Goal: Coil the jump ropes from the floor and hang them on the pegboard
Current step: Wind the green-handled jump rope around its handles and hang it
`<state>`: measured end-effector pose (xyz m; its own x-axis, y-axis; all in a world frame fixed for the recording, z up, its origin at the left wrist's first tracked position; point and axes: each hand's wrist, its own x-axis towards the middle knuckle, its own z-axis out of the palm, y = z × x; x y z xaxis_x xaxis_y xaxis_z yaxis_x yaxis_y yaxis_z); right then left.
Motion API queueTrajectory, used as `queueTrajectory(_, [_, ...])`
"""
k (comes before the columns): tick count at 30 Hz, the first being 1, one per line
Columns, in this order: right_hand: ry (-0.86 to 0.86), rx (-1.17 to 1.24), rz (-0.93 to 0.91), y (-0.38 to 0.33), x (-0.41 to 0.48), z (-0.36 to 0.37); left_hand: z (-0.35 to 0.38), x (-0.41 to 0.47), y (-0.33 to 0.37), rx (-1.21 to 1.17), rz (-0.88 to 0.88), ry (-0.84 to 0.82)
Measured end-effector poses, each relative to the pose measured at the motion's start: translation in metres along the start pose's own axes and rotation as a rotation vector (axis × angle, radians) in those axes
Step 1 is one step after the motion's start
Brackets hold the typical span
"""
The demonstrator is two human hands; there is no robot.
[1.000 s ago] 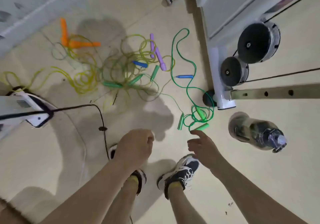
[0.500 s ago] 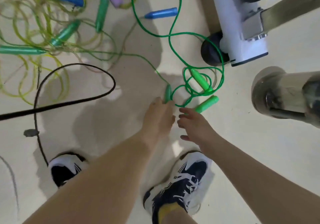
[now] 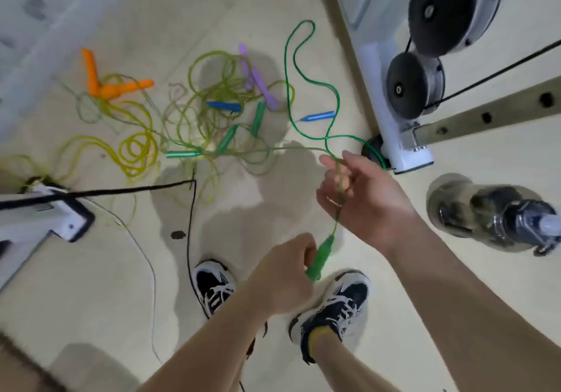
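Left hand: fingers closed round the green handle, held above the shoes
Right hand: raised just beyond the left; fingers curled loosely round the cord, though blur made the firmness of the grip hard to judge
Green rope: ran from the handle up through the right hand; the remainder looped across the floor
Other ropes: tangled on the floor farther out; orange, purple and blue handles among them
Bottle: lay on its side to the right
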<state>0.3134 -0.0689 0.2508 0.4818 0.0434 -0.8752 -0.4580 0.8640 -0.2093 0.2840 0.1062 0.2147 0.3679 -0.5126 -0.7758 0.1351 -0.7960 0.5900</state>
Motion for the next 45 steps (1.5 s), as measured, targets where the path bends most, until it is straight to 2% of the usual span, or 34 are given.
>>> queueTrajectory(4, [-0.243, -0.027, -0.187, -0.064, -0.115, 0.105, -0.059, -0.075, 0.046, 0.197, -0.015, 0.130])
queueTrajectory(9, [-0.366, -0.107, -0.432, -0.108, -0.256, 0.205, -0.142, -0.160, 0.120, 0.402, -0.061, 0.335])
queueTrajectory(12, [-0.485, -0.060, -0.485, -0.124, -0.344, 0.255, -0.174, -0.221, 0.136, 0.427, -0.158, 0.429])
queueTrajectory(16, [-0.591, -0.424, -0.551, -0.129, -0.445, 0.316, -0.194, -0.298, 0.142, 0.424, -0.222, 0.586])
queueTrajectory(19, [-0.595, -0.612, -0.705, -0.123, -0.502, 0.358, -0.203, -0.344, 0.149, 0.434, -0.247, 0.659])
queueTrajectory(21, [-0.605, -0.642, -0.790, -0.115, -0.535, 0.383, -0.205, -0.369, 0.156, 0.336, -0.296, 0.617])
queueTrajectory(23, [-0.623, -0.742, -0.819, -0.104, -0.559, 0.403, -0.208, -0.386, 0.170, 0.107, -0.260, 0.570])
queueTrajectory(25, [-0.650, -0.944, -0.832, -0.091, -0.574, 0.416, -0.217, -0.401, 0.197, -0.108, -0.087, 0.590])
queueTrajectory(28, [-0.727, -1.156, -0.771, -0.076, -0.592, 0.426, -0.238, -0.441, 0.267, -0.432, 0.352, 0.696])
queueTrajectory(29, [-0.771, -1.162, -0.735, -0.073, -0.600, 0.429, -0.245, -0.457, 0.293, -0.496, 0.476, 0.735])
queueTrajectory(31, [-0.874, -1.107, -0.663, -0.068, -0.615, 0.438, -0.255, -0.486, 0.340, -0.531, 0.599, 0.732])
queueTrajectory(33, [-0.927, -1.018, -0.683, -0.067, -0.630, 0.448, -0.259, -0.494, 0.366, -0.593, 0.721, 0.566])
queueTrajectory(34, [-0.933, -0.961, -0.720, -0.069, -0.637, 0.453, -0.257, -0.494, 0.368, -0.570, 0.726, 0.467])
queueTrajectory(36, [-0.911, -0.818, -0.805, -0.077, -0.648, 0.463, -0.253, -0.483, 0.349, -0.399, 0.600, 0.357])
queueTrajectory(38, [-0.847, -0.698, -0.894, -0.089, -0.652, 0.468, -0.254, -0.469, 0.317, -0.264, 0.443, 0.419])
queueTrajectory(39, [-0.806, -0.678, -0.927, -0.095, -0.650, 0.467, -0.258, -0.465, 0.302, -0.281, 0.380, 0.484])
queueTrajectory(42, [-0.651, -0.773, -0.876, -0.110, -0.629, 0.450, -0.281, -0.471, 0.280, -0.569, 0.303, 0.714])
queueTrajectory(45, [-0.512, -0.701, -0.637, -0.101, -0.588, 0.419, -0.314, -0.508, 0.297, -0.817, 0.493, 0.787])
